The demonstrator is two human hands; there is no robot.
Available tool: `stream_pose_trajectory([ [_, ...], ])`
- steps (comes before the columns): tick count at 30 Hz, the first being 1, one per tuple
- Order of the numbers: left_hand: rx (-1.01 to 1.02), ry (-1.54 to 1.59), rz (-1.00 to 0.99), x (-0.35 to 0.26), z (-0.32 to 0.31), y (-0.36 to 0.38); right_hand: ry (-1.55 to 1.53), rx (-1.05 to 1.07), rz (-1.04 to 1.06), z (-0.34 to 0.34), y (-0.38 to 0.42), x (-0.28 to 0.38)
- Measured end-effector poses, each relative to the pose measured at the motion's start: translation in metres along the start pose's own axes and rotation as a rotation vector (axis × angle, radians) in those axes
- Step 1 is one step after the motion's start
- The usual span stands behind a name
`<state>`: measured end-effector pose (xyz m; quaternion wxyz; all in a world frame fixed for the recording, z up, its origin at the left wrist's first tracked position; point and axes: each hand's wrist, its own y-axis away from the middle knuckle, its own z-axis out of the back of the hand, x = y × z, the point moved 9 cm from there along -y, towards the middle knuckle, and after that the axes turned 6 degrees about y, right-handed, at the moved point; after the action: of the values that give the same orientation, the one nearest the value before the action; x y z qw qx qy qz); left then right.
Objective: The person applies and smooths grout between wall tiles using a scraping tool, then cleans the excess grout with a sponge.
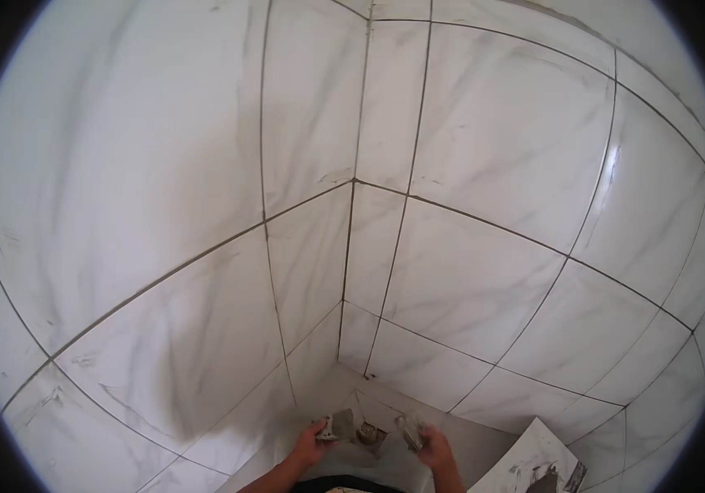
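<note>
White wall tiles meet in a corner, and both arms reach down low toward the floor. The left hand has its fingers wrapped around a gray scraper. The right hand has its fingers closed on another gray tool, just above them.

Two bare forearms, bare hands, no gloves, no sleeves visible

No readable text, labels or numbers on tiles or tools.
</note>
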<state>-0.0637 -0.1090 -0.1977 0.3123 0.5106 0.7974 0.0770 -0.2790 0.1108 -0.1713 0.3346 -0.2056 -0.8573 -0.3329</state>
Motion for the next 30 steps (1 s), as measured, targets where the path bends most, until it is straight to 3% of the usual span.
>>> stream_pose_trajectory([
  [3, -0.068, -0.036, 0.062, 0.011, -0.008, 0.009, -0.264, 0.096, 0.007, 0.006, 0.02, -0.027],
  [9, -0.013, 0.0, 0.116, 0.033, -0.034, -0.011, -0.077, 0.169, 0.047, -0.022, 0.033, 0.013],
  [11, 0.035, -0.053, 0.028, 0.025, -0.056, -0.013, -0.097, 0.134, 0.055, -0.043, 0.043, 0.044],
  [13, 0.034, -0.07, 0.022, 0.021, -0.073, -0.01, -0.202, 0.249, -0.044, -0.038, 0.029, 0.05],
  [17, 0.064, -0.107, -0.037, 0.005, -0.112, 0.004, 0.184, 0.288, 0.263, -0.066, 0.039, 0.111],
  [19, 0.068, -0.19, -0.113, -0.001, -0.128, 0.014, 0.532, 0.086, 0.323, -0.078, 0.044, 0.13],
  [20, 0.081, -0.284, -0.168, -0.005, -0.134, 0.019, 0.512, 0.092, 0.348, -0.089, 0.051, 0.133],
  [24, 0.11, -0.224, -0.018, 0.003, -0.151, 0.036, 0.538, 0.078, 0.334, -0.091, 0.06, 0.115],
  [26, 0.112, -0.215, 0.003, 0.009, -0.155, 0.044, 0.698, 0.082, 0.455, -0.098, 0.071, 0.104],
  [30, 0.102, -0.191, 0.075, 0.018, -0.156, 0.064, 0.777, 0.076, 0.321, -0.093, 0.087, 0.07],
])
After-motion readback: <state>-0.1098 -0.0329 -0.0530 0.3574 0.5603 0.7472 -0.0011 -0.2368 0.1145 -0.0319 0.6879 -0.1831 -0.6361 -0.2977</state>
